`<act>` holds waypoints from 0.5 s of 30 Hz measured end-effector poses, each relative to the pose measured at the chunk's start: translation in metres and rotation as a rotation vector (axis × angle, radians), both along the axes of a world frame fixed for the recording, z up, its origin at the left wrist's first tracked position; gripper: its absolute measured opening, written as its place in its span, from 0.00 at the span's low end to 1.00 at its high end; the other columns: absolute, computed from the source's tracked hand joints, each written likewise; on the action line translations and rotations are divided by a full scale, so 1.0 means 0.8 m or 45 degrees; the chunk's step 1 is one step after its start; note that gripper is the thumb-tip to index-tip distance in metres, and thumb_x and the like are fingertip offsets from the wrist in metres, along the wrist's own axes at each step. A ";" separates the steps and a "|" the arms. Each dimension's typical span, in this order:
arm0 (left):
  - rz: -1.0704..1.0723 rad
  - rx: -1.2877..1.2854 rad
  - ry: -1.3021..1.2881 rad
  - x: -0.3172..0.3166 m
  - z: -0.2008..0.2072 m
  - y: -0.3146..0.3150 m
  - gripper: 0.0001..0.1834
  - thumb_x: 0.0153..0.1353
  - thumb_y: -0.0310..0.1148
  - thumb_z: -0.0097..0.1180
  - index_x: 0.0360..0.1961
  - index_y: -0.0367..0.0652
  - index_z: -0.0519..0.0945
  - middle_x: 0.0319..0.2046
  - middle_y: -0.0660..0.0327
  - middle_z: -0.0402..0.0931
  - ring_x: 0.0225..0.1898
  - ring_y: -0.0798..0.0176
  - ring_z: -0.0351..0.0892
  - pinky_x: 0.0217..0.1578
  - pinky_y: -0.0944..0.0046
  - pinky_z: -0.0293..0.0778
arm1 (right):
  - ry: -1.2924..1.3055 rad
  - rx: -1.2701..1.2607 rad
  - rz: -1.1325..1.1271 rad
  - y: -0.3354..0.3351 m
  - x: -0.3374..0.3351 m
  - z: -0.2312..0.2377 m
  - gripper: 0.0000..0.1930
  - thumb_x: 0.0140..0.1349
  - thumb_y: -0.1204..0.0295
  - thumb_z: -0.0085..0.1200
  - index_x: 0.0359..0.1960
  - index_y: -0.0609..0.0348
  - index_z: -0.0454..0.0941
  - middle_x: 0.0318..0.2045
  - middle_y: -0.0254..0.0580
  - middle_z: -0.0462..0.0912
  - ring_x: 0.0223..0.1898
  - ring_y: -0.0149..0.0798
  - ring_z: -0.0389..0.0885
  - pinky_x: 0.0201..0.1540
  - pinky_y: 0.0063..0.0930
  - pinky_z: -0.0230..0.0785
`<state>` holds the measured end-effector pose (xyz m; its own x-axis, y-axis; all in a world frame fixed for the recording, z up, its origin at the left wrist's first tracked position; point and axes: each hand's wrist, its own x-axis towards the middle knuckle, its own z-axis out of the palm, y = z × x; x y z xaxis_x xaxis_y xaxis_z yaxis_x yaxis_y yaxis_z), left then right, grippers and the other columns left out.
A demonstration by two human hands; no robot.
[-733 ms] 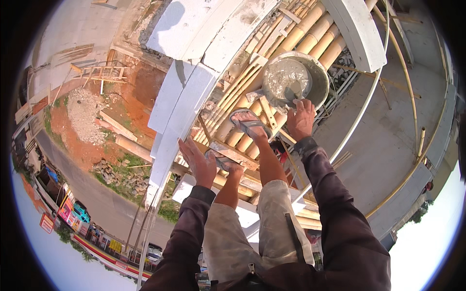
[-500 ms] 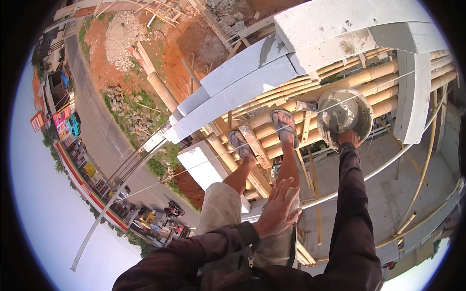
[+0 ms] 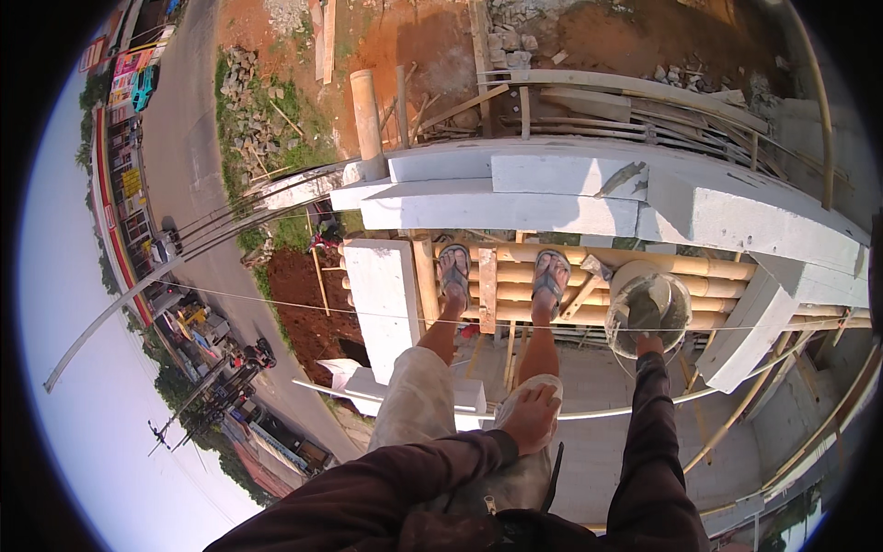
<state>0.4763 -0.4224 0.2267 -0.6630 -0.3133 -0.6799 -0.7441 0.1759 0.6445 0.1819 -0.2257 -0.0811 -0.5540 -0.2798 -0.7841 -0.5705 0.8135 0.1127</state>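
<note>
My left hand (image 3: 532, 419) lies over my right knee with its fingers stretched out, holding nothing. My right arm reaches down to a mortar-smeared bucket (image 3: 681, 308) that stands on the bamboo poles. At the bucket's near rim my right hand (image 3: 649, 343) looks closed, but its fingers are mostly hidden. Beyond it, inside the bucket, shows a dark grey rounded shape (image 3: 647, 311); whether that is a tool or mortar I cannot tell. Both my feet, in sandals, stand on the bamboo poles (image 3: 515, 273), on either side of a wooden plank (image 3: 487, 290).
A wall of pale blocks (image 3: 552, 175) runs across ahead of me. White blocks stand at left (image 3: 382, 290) and right (image 3: 750, 322). A thin string (image 3: 368, 318) crosses over my legs. Far below lie a grey floor (image 3: 589, 442) and a road (image 3: 189, 202).
My view has turned, so the wall now runs more level across. My left hand has lowered onto my knee. My right hand has stayed at the bucket.
</note>
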 end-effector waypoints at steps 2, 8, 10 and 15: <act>0.024 -0.035 -0.002 0.001 -0.003 0.001 0.22 0.52 0.33 0.60 0.50 0.39 0.76 0.57 0.48 0.68 0.62 0.45 0.64 0.60 0.43 0.60 | 0.026 0.059 -0.240 -0.013 0.008 0.023 0.20 0.60 0.57 0.54 0.35 0.67 0.82 0.32 0.61 0.85 0.38 0.60 0.85 0.43 0.52 0.76; 0.069 -0.153 0.026 0.009 -0.009 0.006 0.17 0.53 0.33 0.58 0.45 0.39 0.78 0.51 0.52 0.72 0.57 0.49 0.69 0.55 0.46 0.63 | 0.246 -0.063 -0.479 -0.035 0.050 0.096 0.22 0.59 0.58 0.54 0.38 0.71 0.82 0.36 0.68 0.83 0.43 0.65 0.83 0.47 0.55 0.73; 0.043 -0.138 0.003 0.012 -0.013 0.007 0.17 0.53 0.32 0.57 0.45 0.40 0.78 0.51 0.52 0.72 0.57 0.49 0.69 0.55 0.45 0.63 | 0.354 -0.122 -0.434 -0.040 0.060 0.110 0.22 0.58 0.59 0.53 0.33 0.74 0.81 0.32 0.70 0.83 0.39 0.67 0.83 0.42 0.56 0.73; 0.001 -0.079 -0.060 0.016 -0.013 0.004 0.18 0.53 0.33 0.58 0.46 0.41 0.78 0.52 0.53 0.71 0.58 0.49 0.68 0.56 0.44 0.62 | 0.223 0.015 -0.501 -0.060 0.075 0.150 0.22 0.60 0.59 0.53 0.40 0.71 0.81 0.40 0.68 0.83 0.46 0.66 0.82 0.51 0.54 0.73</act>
